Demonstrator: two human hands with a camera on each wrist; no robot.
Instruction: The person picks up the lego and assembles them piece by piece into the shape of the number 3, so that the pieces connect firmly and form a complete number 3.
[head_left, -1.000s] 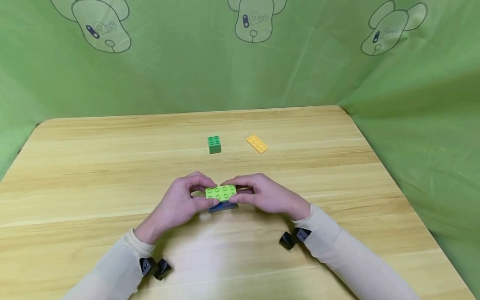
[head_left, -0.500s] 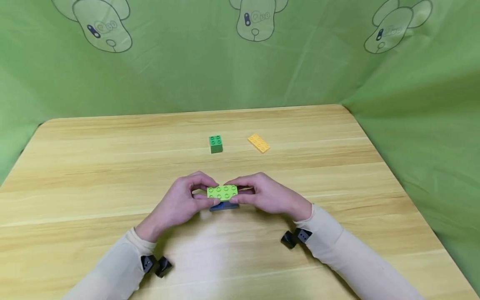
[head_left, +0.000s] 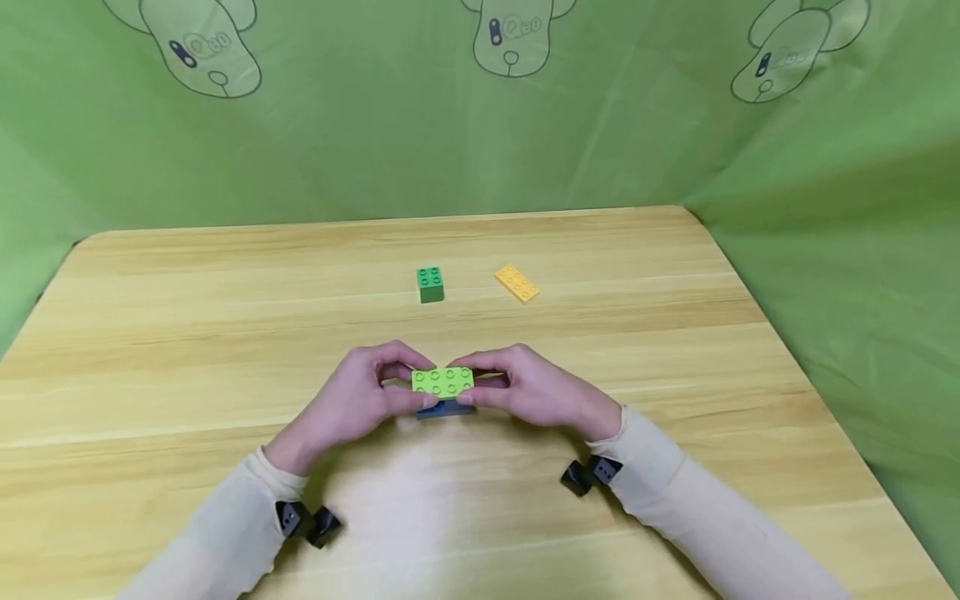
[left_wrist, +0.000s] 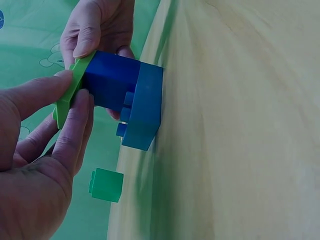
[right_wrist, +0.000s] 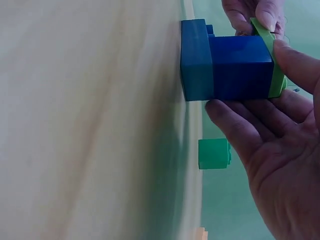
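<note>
- Pinches the left end of the lime-green eight-stud plate (head_left: 442, 382) with the left hand (head_left: 363, 396), setting thumb at the near edge and fingers at the far one.
- Grips the plate's right end with the right hand (head_left: 536, 390), also by thumb at the near side, and lays fingers alongside the dark-blue brick (right_wrist: 240, 67).
- Keeps the plate studs-up on top of that brick, overhanging it on the left, in front of the person.
- Shows a teal-blue base brick (right_wrist: 197, 62) beneath, with bare studs toward the left; cannot tell whether touching the wood-grain tabletop (head_left: 187, 333).
- Includes, beyond the hands, a green four-stud brick (head_left: 430, 285) standing upright and, apart to its right, a yellow-orange plate (head_left: 517, 283) lying flat at an angle.
- Shows green cloth (head_left: 375, 150) behind, printed with outlined animal heads.
</note>
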